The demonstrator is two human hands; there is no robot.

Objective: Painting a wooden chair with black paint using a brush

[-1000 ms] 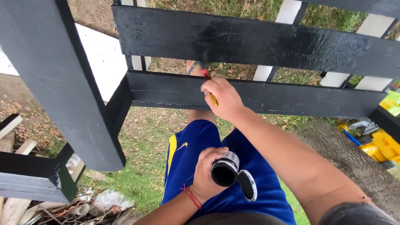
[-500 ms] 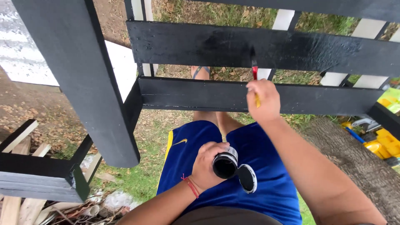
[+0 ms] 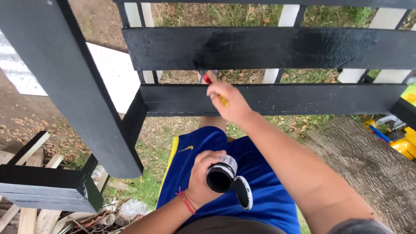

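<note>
My right hand (image 3: 232,102) grips a small paintbrush (image 3: 211,82) with a red and yellow handle, its bristles at the lower edge of the upper black slat (image 3: 268,47). A wet, glossy patch of black paint shows on that slat above the brush. My left hand (image 3: 203,177) holds a small open jar of black paint (image 3: 222,175) over my lap, its lid (image 3: 242,193) hanging open at the side. A second black slat (image 3: 277,99) runs just below the brush.
A thick black post (image 3: 73,82) slants down the left side. White pickets (image 3: 288,17) stand behind the slats. Black-painted boards (image 3: 43,188) and scrap wood lie at lower left. A tree trunk (image 3: 368,164) and yellow toys (image 3: 403,138) are on the right, on grass.
My right hand swept right along the slats with the brush, then came back left and up to the underside of the upper slat. The jar hand stayed in my lap.
</note>
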